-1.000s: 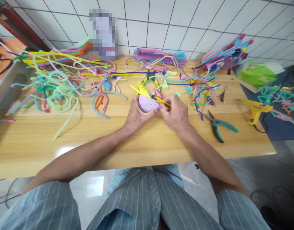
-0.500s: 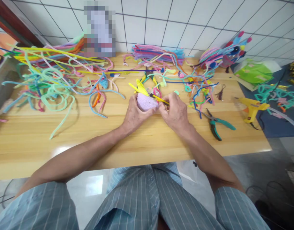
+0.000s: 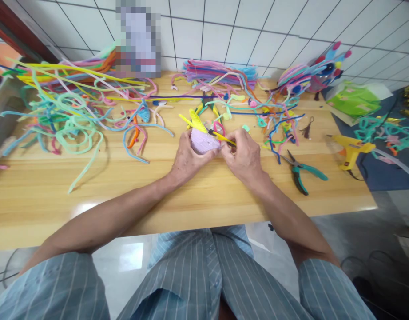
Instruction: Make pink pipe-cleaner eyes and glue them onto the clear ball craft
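A rounded lilac piece [image 3: 203, 143], ridged as if wound from pipe cleaner, sits in my left hand [image 3: 187, 155], with the fingers closed around its side and the thumb along its lower edge. Yellow ridged parts [image 3: 196, 120] stick up from its top. My right hand [image 3: 242, 153] is closed in a pinch on a slim yellow-and-black tool [image 3: 220, 135]; its exact kind is unclear. The tool's dark tip points left and lies at the upper edge of the lilac piece. Both thumbs nearly meet at the piece's right side.
Loose pipe cleaners [image 3: 79, 129] tangle at left, and a bundle [image 3: 217, 74] lies by the wall. Yellow-and-black handled pliers [image 3: 204, 104] lie behind my hands. Teal-handled pliers [image 3: 300, 169] and a yellow glue gun [image 3: 352, 149] rest at right, near a green packet [image 3: 354, 102].
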Action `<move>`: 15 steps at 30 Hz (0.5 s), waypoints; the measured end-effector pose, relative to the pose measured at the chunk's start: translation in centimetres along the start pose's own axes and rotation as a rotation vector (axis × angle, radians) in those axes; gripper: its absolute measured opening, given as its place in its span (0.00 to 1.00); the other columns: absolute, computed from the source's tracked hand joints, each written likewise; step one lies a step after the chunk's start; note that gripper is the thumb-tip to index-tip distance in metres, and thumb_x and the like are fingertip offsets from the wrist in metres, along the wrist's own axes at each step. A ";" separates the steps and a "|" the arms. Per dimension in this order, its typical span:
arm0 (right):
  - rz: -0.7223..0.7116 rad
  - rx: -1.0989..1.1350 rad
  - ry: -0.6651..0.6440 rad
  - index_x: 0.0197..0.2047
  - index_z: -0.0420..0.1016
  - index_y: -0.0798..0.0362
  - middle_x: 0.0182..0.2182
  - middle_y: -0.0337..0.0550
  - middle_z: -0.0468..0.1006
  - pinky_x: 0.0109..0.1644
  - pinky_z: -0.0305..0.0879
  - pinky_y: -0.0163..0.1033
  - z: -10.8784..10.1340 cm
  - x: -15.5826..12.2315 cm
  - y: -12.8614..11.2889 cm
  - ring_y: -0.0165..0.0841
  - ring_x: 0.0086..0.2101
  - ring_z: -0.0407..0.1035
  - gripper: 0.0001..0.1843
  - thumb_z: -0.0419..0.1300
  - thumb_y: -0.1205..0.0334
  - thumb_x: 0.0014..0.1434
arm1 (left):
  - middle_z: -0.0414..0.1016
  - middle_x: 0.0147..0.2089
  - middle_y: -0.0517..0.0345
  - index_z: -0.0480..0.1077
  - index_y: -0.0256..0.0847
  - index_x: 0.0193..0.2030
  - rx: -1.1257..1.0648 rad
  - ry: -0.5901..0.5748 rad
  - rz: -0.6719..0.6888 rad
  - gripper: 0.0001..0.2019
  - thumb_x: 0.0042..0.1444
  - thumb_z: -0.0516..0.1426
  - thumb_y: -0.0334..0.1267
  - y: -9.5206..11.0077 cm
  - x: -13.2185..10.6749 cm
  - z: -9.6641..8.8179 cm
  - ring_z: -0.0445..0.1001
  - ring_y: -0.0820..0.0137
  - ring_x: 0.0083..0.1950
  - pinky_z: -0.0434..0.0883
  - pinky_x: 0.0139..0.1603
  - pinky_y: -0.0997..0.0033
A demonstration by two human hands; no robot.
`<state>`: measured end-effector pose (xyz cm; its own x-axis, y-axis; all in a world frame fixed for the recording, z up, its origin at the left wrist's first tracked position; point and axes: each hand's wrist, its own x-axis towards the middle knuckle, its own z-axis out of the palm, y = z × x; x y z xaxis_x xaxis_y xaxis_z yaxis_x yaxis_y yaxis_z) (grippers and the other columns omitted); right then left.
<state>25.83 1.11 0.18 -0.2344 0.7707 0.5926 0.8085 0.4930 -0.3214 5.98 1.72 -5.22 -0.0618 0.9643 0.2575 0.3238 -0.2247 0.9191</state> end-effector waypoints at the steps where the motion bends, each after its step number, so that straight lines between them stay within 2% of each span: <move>1: 0.003 0.003 -0.001 0.47 0.69 0.45 0.42 0.45 0.83 0.47 0.76 0.48 0.0 0.0 0.0 0.43 0.43 0.78 0.04 0.60 0.63 0.70 | 0.76 0.68 0.43 0.63 0.45 0.70 -0.007 -0.005 0.001 0.46 0.51 0.79 0.56 -0.1 0.0 0.0 0.79 0.48 0.70 0.77 0.72 0.40; 6: 0.048 0.053 -0.017 0.45 0.71 0.45 0.41 0.44 0.82 0.48 0.76 0.47 -0.4 0.0 -0.2 0.42 0.43 0.77 0.02 0.61 0.60 0.70 | 0.76 0.68 0.43 0.63 0.45 0.70 -0.047 -0.023 0.000 0.47 0.51 0.79 0.56 -0.3 0.1 -0.1 0.78 0.48 0.71 0.77 0.73 0.40; 10: 0.163 0.196 -0.005 0.45 0.72 0.45 0.40 0.42 0.82 0.49 0.75 0.46 -0.9 0.6 0.2 0.39 0.41 0.77 0.03 0.61 0.57 0.71 | 0.75 0.70 0.43 0.63 0.46 0.72 -0.071 -0.065 0.006 0.47 0.51 0.79 0.53 -0.4 0.1 -0.5 0.77 0.48 0.72 0.76 0.75 0.41; 12: 0.250 0.309 0.027 0.45 0.73 0.46 0.39 0.40 0.82 0.49 0.75 0.46 -1.2 1.1 1.4 0.38 0.41 0.77 0.06 0.61 0.53 0.72 | 0.74 0.71 0.42 0.62 0.45 0.73 -0.077 -0.076 0.013 0.48 0.51 0.79 0.52 -0.5 0.0 -0.7 0.77 0.48 0.72 0.76 0.76 0.41; 15: 0.407 0.459 0.094 0.43 0.74 0.46 0.37 0.38 0.80 0.48 0.75 0.44 -2.0 2.3 4.5 0.36 0.40 0.76 0.11 0.62 0.47 0.71 | 0.74 0.72 0.40 0.61 0.43 0.73 -0.096 -0.088 0.038 0.49 0.51 0.78 0.52 -0.5 -0.1 -0.8 0.77 0.48 0.73 0.75 0.77 0.42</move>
<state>30.03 4.31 1.61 0.1089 0.9048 0.4117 0.5036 0.3069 -0.8076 5.05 1.67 -5.49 0.0336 0.9625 0.2691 0.2323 -0.2694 0.9346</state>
